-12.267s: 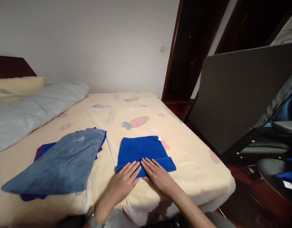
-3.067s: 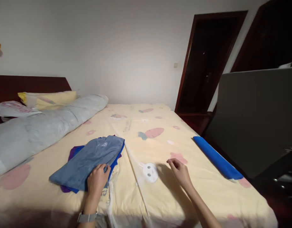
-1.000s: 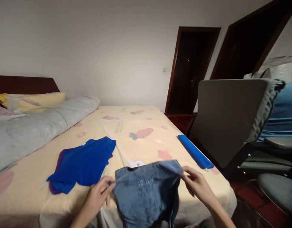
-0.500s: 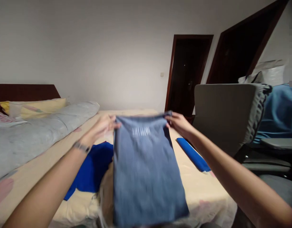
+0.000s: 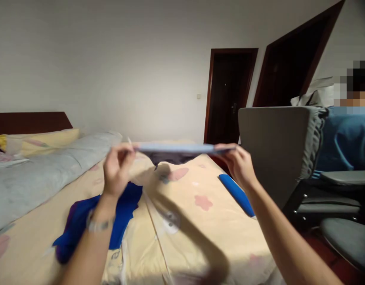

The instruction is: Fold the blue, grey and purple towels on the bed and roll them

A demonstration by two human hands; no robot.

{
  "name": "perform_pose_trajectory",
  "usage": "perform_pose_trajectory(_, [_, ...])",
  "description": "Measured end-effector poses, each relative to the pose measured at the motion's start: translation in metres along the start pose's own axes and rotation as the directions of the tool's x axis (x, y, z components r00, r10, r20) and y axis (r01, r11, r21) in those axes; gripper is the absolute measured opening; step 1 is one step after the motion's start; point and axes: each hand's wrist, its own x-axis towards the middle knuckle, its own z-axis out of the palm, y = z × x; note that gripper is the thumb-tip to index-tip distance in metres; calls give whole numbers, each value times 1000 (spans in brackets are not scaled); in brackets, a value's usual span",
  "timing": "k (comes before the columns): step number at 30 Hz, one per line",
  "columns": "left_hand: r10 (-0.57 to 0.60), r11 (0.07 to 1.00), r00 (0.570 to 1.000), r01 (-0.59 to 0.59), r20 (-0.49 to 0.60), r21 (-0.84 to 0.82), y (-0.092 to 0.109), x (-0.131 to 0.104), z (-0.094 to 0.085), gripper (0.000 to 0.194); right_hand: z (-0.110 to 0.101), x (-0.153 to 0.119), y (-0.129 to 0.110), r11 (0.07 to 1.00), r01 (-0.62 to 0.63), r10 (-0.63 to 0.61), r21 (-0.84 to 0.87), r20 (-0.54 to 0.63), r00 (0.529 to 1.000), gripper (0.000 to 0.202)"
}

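My left hand (image 5: 119, 166) is closed on one top corner of a blue-grey garment (image 5: 176, 149). My right hand (image 5: 237, 160) pinches its opposite corner. Stretched level between both hands, the garment shows nearly edge-on, its dark underside hanging slightly over the bed; whether it is trousers, shorts or a skirt I cannot tell. Beneath my left forearm, a bright blue cloth (image 5: 127, 209) lies crumpled on the bed. A narrow, neatly folded blue cloth (image 5: 236, 194) rests near the bed's right edge, beside my right wrist.
The bed has a pale patterned sheet (image 5: 230, 229). A grey rolled quilt (image 5: 51, 178) and a yellow pillow (image 5: 48, 140) lie on the left. To the right stands a grey chair (image 5: 271, 150), with a person in blue (image 5: 345, 142) beyond it.
The garment, which hung down in front of me, has swung up and away to lie level between my hands. Both hands keep their hold, and the sheet beneath now shows.
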Motion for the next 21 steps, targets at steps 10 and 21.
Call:
perform_pose_trajectory(10, [-611,788,579,506,539,350,-87,-284,-27,12,-51,-232,119,736,-383,607,-558,294,738,25])
perform_pose_trajectory(21, [-504,862,647,422,572,282,-73,-237,-28,15,-57,-206,96,718,-175,580,-674,440,685,22])
